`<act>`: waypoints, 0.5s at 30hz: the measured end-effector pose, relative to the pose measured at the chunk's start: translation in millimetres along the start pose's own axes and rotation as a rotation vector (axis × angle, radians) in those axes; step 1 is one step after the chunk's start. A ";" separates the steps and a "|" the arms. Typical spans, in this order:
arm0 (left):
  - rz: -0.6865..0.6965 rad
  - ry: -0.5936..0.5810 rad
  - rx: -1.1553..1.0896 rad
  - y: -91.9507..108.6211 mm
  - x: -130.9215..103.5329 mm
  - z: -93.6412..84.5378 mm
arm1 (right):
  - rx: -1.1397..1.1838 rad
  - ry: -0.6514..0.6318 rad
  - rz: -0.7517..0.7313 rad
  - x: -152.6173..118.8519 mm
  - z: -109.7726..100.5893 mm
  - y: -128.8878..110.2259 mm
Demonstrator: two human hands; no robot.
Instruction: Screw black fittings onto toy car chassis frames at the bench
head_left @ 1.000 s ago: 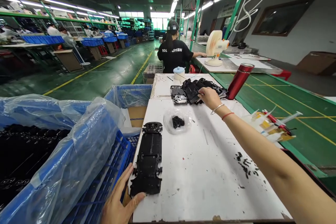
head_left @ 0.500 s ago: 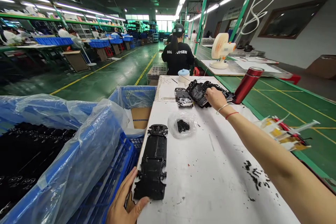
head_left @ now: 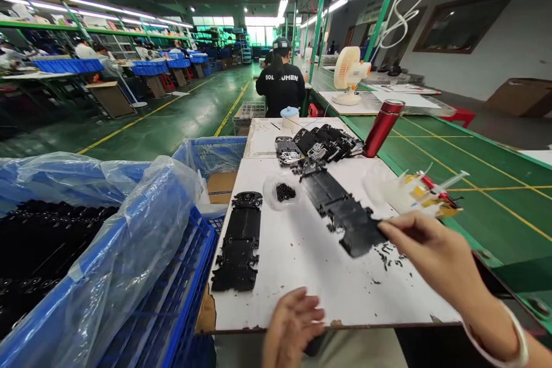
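Between the thumb and fingers of my right hand (head_left: 425,247) is one end of a black plastic chassis plate (head_left: 340,201), tilted above the white table. My left hand (head_left: 295,322) is at the table's front edge, fingers apart and holding nothing. A second black chassis plate (head_left: 238,241) lies lengthwise along the left side of the table. Beyond the held plate, a clear plastic bag (head_left: 269,192) contains small black screws (head_left: 285,192). Several more chassis parts (head_left: 330,142) lean in a row at the far end, beside a chassis with silver pieces (head_left: 288,150).
Left of the table stands a blue crate (head_left: 172,230) lined with plastic and full of black parts. A red thermos (head_left: 383,128) and a white lidded cup (head_left: 290,118) stand at the back. Black bits (head_left: 390,256) lie on the right. Ahead sits a co-worker (head_left: 281,83).
My right hand has come back from the far row with a chassis plate in its grip. My left hand has left the lying plate and moved right to the front edge.
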State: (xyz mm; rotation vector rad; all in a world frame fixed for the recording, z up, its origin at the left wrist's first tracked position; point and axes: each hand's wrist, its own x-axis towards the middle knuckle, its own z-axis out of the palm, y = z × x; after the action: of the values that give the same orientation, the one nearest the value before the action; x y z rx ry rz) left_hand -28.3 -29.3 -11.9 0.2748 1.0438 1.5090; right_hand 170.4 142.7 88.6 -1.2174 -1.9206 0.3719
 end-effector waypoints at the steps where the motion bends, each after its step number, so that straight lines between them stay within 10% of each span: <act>1: -0.091 -0.092 -0.109 -10.9 2.7 12.5 | 0.029 -0.002 0.001 -22.3 -2.2 0.0; 5: -0.298 -0.263 -0.379 -36.7 0.3 48.9 | 0.130 -0.078 0.054 -92.4 -2.8 -1.7; 15: -0.480 0.062 -0.471 -46.1 -15.0 64.4 | 0.224 -0.180 0.143 -152.0 1.6 -1.2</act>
State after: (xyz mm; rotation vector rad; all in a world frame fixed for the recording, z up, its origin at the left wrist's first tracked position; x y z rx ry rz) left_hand 51.3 -19.8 -3.2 -0.3357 0.7049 1.2771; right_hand 199.4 12.3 15.8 -1.2072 -1.8861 0.7743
